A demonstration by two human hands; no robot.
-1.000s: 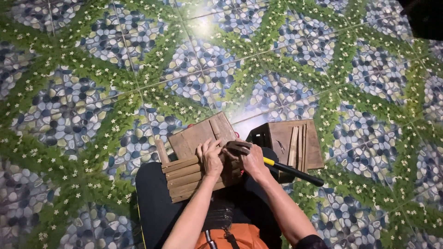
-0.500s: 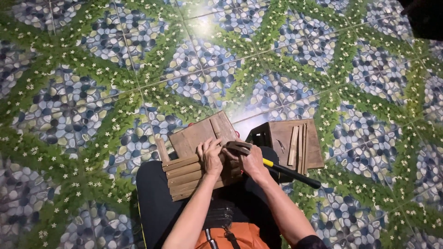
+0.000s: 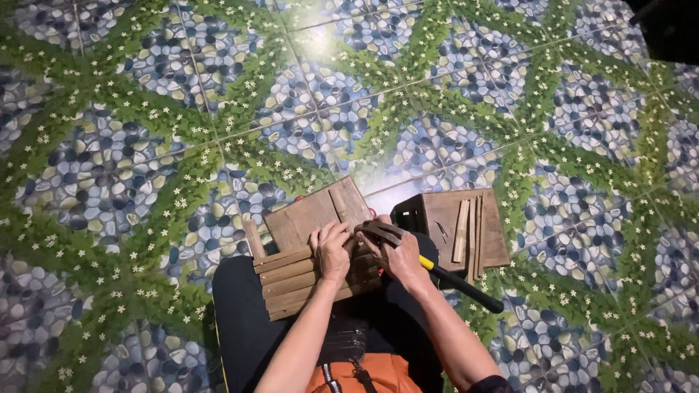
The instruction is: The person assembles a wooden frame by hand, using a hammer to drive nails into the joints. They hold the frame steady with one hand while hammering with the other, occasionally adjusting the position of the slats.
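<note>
A small crate of brown wooden slats (image 3: 291, 273) rests on my lap, its flat panel (image 3: 313, 215) tilted away from me. My left hand (image 3: 331, 251) presses on the slats near their right end, fingers curled. My right hand (image 3: 397, 255) grips a hammer (image 3: 451, 280) close to its metal head; the yellow and black handle sticks out to the lower right. The hammer head lies at the crate's upper right edge, next to my left fingers.
A dark stool or box (image 3: 411, 215) stands on the floor to the right with a wooden board (image 3: 495, 229) and loose thin slats (image 3: 466, 229) on top. The floor (image 3: 145, 145) is tiled with a pebble and green vine pattern. A dark object (image 3: 666, 29) fills the top right corner.
Both hands stay on the crate. The hammer has shifted only slightly; its handle points a little lower.
</note>
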